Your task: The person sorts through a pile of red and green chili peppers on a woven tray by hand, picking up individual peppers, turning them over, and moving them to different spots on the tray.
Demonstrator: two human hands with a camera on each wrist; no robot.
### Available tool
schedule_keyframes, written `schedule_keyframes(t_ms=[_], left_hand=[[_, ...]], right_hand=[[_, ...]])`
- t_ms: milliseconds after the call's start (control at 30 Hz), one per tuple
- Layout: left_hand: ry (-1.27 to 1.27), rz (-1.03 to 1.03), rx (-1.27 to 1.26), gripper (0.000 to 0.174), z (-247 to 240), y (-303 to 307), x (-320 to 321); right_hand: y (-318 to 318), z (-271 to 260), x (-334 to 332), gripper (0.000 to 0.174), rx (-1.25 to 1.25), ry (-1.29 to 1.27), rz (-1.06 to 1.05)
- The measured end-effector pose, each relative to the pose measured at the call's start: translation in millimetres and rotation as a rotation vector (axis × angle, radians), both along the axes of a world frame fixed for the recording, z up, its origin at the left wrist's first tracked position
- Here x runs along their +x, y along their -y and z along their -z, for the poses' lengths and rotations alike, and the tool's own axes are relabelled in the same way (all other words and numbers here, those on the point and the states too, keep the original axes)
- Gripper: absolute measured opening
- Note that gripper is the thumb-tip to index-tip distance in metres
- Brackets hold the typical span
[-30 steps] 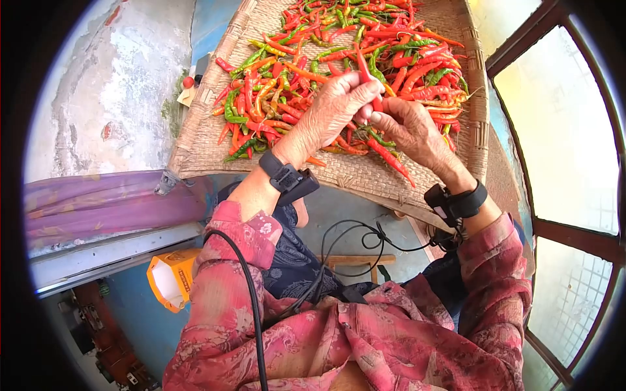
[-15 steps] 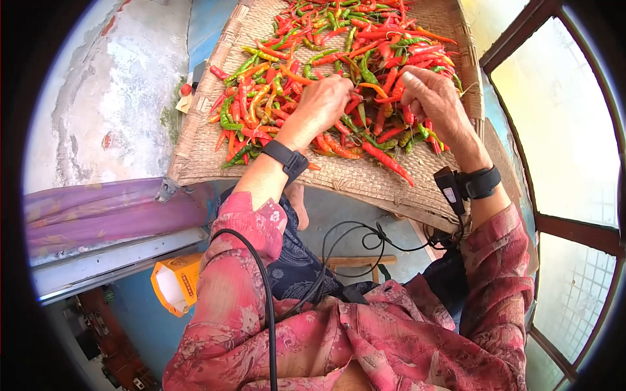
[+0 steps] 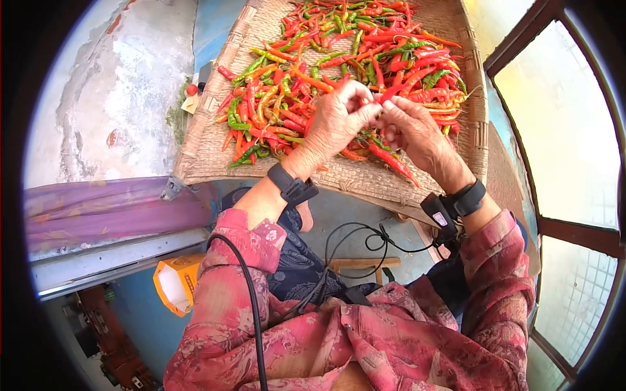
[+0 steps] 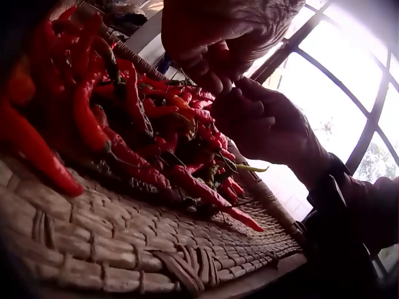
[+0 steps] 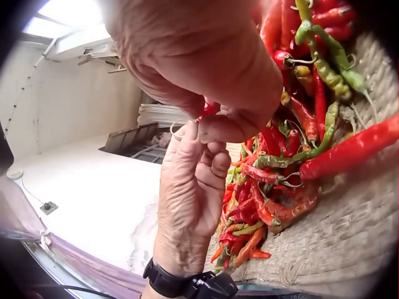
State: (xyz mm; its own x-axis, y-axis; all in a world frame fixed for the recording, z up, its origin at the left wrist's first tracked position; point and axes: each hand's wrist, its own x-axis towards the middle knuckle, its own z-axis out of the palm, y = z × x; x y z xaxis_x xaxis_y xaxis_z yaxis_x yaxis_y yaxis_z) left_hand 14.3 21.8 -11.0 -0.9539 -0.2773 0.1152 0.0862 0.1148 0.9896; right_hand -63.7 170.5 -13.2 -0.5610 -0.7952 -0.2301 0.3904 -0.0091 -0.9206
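Note:
Above the heap of red and green chilies [image 3: 267, 98], the left hand [image 3: 336, 124] and right hand [image 3: 420, 133] meet at their fingertips. Between them is a red chili [image 3: 391, 93], pinched by the right hand. In the right wrist view this chili [image 5: 211, 108] is mostly hidden behind the right hand [image 5: 199, 53], while the left hand [image 5: 190, 187] pinches at its stem end, where a thin curved stem [image 5: 176, 131] sticks out. The left wrist view shows the left hand [image 4: 230, 31] touching the right hand [image 4: 268, 128], with the chili largely covered.
The chilies lie on a woven tray [image 3: 202, 153] with a raised rim. Below it are a black cable [image 3: 251, 293], a wooden stool [image 3: 365, 262] and an orange box [image 3: 176, 283]. A framed window [image 3: 561, 130] stands at the right, a stained wall [image 3: 117, 98] at the left.
Half a second ago the hands were apart over the heap; they have come together again, with a red chili between them. The upright chili held one second ago is gone from the hands.

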Motion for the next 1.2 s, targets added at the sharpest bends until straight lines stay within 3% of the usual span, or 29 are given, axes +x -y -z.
schedule_keyframes(t_ms=[67, 133, 200, 233, 333, 367, 400, 433, 567, 667, 733, 800, 833, 867, 933, 967, 1100, 1200], left_hand=[[0.120, 0.081, -0.195, 0.013, 10.4, 2.4, 4.5], [0.094, 0.048, -0.162, 0.020, 10.4, 2.6, 7.4], [0.049, 0.216, -0.449, 0.022, 1.0, 15.7, 9.4], [0.140, 0.203, -0.540, 0.020, -10.1, 19.7, 9.9], [0.005, -0.047, -0.717, 0.017, -2.1, 34.1, -3.5], [0.004, -0.041, -0.719, 0.017, 3.3, 38.7, -10.4], [-0.050, -0.069, -0.908, 0.018, 15.1, 43.9, -17.0], [-0.108, -0.100, -1.095, 0.020, 24.0, 46.4, -21.8], [0.011, 0.010, -1.262, 0.026, 43.6, 47.1, -29.9], [0.046, 0.004, -1.180, 0.019, 32.2, 41.1, -30.2], [0.004, -0.017, -1.126, 0.021, 23.8, 37.8, -32.3], [-0.007, -0.131, -0.751, 0.023, 13.3, 28.9, -34.1], [-0.109, -0.149, -0.696, 0.019, 10.3, 25.6, -32.7], [-0.110, -0.149, -0.698, 0.019, 5.9, 20.1, -29.9], [-0.236, -0.111, -0.630, 0.020, -2.8, 9.3, -19.7], [-0.229, -0.072, -0.756, 0.021, -3.3, 8.4, -14.4], [-0.299, 0.073, -0.794, 0.032, 9.1, -7.7, 2.8], [-0.309, 0.104, -0.769, 0.025, 7.1, -5.5, 10.7]], right_hand=[[-3.9, 1.7, -3.8, 0.026, -0.032, 0.065, 0.026], [-5.8, -1.7, -6.5, 0.028, -0.004, 0.043, 0.029], [-10.4, -12.1, -12.8, 0.027, 0.306, -0.353, -0.076], [-9.4, -18.1, -20.9, 0.027, 0.367, -0.524, -0.109], [-11.3, -30.1, -36.5, 0.028, 0.083, -0.369, 0.017], [-9.6, -32.0, -40.2, 0.028, -0.023, -0.266, 0.153], [-7.0, -40.2, -40.6, 0.029, -0.127, -0.164, 0.286], [-9.3, -41.8, -43.9, 0.034, -0.130, -0.152, 0.290], [-13.7, -23.7, -39.4, 0.035, 0.059, -0.331, 0.110], [-11.9, -21.5, -27.9, 0.035, 0.180, -0.391, -0.115], [-10.4, -20.2, -26.1, 0.036, 0.190, -0.416, -0.159], [-9.3, -21.3, -22.9, 0.040, 0.291, -0.374, -0.187], [-9.6, -18.7, -21.3, 0.045, 0.262, -0.323, -0.168], [-9.3, -15.0, -19.6, 0.045, 0.261, -0.324, -0.167], [-7.1, -8.3, -15.3, 0.046, 0.031, 0.175, -0.045], [-7.1, -7.5, -14.6, 0.046, -0.029, 0.270, -0.059], [-9.9, 4.6, -8.2, 0.036, 0.024, 0.294, -0.058], [-15.0, 14.3, -15.4, 0.031, 0.114, 0.183, -0.135]])
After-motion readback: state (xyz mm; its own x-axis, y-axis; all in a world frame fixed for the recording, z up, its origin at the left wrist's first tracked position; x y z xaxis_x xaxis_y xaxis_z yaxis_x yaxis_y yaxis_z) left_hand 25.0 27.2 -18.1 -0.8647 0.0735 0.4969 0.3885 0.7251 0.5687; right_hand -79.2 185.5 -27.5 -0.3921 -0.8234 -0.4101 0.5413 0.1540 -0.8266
